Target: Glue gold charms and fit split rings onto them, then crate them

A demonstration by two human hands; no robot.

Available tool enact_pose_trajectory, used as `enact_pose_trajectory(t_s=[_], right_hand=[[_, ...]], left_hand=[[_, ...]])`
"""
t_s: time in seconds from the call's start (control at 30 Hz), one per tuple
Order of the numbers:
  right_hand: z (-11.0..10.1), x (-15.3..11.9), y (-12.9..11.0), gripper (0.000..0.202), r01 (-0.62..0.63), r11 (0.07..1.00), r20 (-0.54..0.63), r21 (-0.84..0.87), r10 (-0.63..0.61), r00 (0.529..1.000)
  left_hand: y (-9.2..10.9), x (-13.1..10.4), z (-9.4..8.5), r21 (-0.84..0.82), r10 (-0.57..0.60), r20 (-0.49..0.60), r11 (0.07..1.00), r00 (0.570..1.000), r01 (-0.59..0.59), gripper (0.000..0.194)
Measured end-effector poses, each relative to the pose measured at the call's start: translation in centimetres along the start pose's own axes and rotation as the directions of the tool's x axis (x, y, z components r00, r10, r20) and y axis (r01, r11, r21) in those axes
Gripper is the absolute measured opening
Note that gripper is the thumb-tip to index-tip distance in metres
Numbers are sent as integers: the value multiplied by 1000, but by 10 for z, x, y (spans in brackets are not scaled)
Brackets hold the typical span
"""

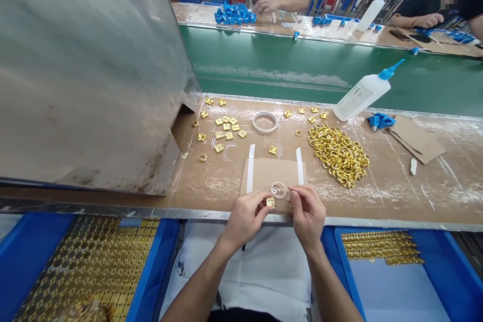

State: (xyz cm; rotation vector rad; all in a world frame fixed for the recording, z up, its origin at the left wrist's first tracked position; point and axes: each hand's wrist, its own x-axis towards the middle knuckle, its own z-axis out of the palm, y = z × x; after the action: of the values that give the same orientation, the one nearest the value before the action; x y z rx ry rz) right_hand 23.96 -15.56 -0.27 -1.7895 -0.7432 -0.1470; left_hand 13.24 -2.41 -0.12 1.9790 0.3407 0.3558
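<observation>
My left hand [244, 217] pinches a small square gold piece [270, 202] at its fingertips, over the near edge of a cardboard sheet [260, 171]. Between the thumb and fingers of my right hand [308, 214] is a thin pale stick [284, 190]. Its tip points left into a small round clear dish [278, 184] with a whitish substance in it. The dish rests on the cardboard, just beyond the gold piece. Two white tape strips hold the sheet's sides. Another gold square [273, 150] lies behind the sheet.
Several gold squares [229, 136] and a tape roll [264, 122] lie beyond. To the right are a heap of gold rings [337, 153] and a white bottle [362, 95]. A metal panel [86, 75] rises on the left. Blue trays [151, 261] sit below. Two people work across the belt [264, 63].
</observation>
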Motion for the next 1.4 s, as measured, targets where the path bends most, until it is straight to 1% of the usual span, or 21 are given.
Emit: enact_pose_trajectory(t_s=[0.17,0.27,0.37,0.5,0.67,0.97,1.13,1.4], right_hand=[[1,-4,0,17,-83,993,5,83,83,997],[2,-5,1,19,-124,985,-25,118,127,992],[2,-10,2,19,-127,978,-46,165,136,990],[2,-18,3,18,-82,978,-60,191,95,994],[2,-23,5,16,-13,979,-4,201,14,1000],[0,-19,5,19,135,988,96,74,-142,985],[1,-17,3,18,169,985,118,25,-171,978],[0,-18,4,18,186,982,100,17,-187,977]], left_hand=[[0,0,0,3,0,5,1000,1000,0,21],[0,1,0,5,-1,5,1000,1000,1,21],[1,1,0,9,-5,8,1000,1000,5,21],[1,1,0,28,-1,11,1000,1000,1,20],[-1,0,0,31,10,8,999,1000,-10,21],[-2,0,1,29,7,16,1000,1000,-7,20],[-1,0,0,39,10,23,999,1000,-10,19],[-1,0,0,42,24,13,999,1000,-24,19]])
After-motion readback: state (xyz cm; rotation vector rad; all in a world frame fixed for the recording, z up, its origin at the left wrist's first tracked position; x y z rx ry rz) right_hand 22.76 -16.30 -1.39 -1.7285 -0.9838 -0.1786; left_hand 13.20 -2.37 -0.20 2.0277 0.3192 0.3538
